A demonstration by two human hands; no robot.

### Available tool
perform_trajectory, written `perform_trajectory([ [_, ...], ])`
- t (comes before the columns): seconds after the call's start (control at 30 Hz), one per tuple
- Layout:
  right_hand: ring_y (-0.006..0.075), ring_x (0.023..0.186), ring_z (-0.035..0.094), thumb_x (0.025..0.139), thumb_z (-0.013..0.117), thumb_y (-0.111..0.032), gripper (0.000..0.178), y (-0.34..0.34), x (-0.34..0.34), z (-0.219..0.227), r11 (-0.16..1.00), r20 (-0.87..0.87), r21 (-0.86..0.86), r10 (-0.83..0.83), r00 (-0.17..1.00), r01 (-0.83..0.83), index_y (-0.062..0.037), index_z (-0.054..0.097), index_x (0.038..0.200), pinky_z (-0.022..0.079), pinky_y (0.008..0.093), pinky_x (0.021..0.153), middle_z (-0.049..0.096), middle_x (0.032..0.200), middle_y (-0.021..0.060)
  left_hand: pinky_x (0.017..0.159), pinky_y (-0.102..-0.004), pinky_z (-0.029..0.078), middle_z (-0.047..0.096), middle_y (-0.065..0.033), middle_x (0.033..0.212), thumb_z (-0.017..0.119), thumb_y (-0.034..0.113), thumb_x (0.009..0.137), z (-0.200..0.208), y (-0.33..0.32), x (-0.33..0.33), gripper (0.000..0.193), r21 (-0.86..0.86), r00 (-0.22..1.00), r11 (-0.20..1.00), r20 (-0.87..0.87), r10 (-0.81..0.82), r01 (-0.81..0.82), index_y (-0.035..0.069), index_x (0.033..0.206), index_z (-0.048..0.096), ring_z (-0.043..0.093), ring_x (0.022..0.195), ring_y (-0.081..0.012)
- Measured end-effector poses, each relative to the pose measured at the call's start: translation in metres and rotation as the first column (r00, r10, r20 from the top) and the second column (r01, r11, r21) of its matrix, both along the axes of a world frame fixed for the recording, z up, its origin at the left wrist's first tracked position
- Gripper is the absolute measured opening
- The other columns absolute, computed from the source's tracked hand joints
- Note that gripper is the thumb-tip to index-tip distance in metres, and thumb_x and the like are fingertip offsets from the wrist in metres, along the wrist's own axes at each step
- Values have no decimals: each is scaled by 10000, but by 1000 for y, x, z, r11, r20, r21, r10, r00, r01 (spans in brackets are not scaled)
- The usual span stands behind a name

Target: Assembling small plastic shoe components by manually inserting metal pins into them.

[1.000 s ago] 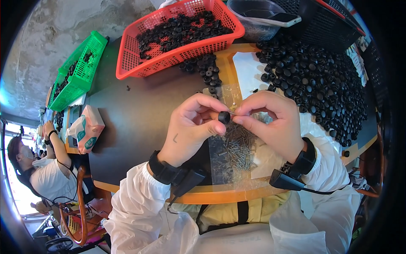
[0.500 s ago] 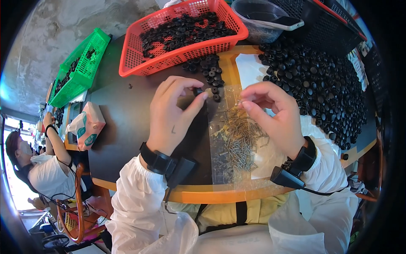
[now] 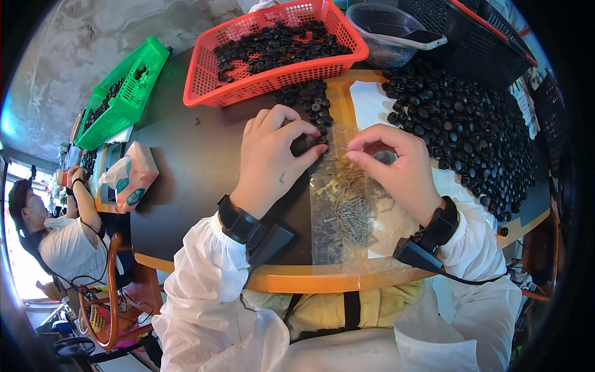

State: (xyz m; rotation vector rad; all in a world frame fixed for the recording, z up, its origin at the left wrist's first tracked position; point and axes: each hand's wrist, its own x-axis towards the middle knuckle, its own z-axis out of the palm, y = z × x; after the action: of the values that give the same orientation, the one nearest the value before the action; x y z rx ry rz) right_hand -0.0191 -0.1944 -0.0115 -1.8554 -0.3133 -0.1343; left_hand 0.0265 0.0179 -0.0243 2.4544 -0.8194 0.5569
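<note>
A second ago the hands met; now they're apart, the left hand point(image 3: 263, 161) at the black discs point(image 3: 318, 106) on the tabletop point(image 3: 186, 192), its grip narrow, whether holding one I can't tell. The right hand point(image 3: 403, 162) pinches a thin screw point(image 3: 345, 148) beyond the screw pile point(image 3: 351, 214).

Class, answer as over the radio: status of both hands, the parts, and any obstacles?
Left hand at black discs, grip unclear. Right hand pinching screw. Screw pile between hands; red basket beyond discs.
</note>
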Motion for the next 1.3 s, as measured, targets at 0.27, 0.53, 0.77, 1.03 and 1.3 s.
perform_trajectory([
  [0.27,174,702,653,766,723,-56,116,-3,3,0,980,232,-192,-6,973,51,-36,699,878,506,271,629,689,832,83,754,-372,489,664,-88,883,736,63,688,8,-15,-22,232,-282,967,941,-114,-227,188,53,903,649,622,824,-289],
  [0.53,200,693,644,729,726,-36,135,-5,0,7,969,345,-242,31,938,57,-68,708,859,503,292,610,689,827,68,743,-280,509,661,-81,910,756,-5,694,18,-18,-32,270,-437,947,888,-200,-250,142,12,948,666,639,822,-183],
  [0.77,207,719,647,722,729,-35,136,-6,-1,5,959,392,-280,68,918,48,-66,703,852,507,302,620,689,827,60,728,-282,514,677,-96,928,768,-15,690,13,-18,-31,270,-408,960,894,-118,-253,185,12,944,680,650,823,-186],
  [1.03,211,712,628,708,750,-68,154,-5,-3,10,943,424,-319,56,904,91,-70,707,856,494,308,633,685,818,47,745,-249,526,686,-101,986,741,-52,740,14,-16,-36,555,-514,891,849,-319,-324,124,19,1244,521,652,810,-129],
  [1.3,222,864,595,678,776,-98,258,-9,-4,16,948,456,-307,71,887,83,-95,731,933,470,323,762,684,940,30,770,-245,501,673,-97,959,664,-17,850,20,-22,-43,603,-801,587,572,-553,-591,-177,48,1374,373,612,851,-99],
])
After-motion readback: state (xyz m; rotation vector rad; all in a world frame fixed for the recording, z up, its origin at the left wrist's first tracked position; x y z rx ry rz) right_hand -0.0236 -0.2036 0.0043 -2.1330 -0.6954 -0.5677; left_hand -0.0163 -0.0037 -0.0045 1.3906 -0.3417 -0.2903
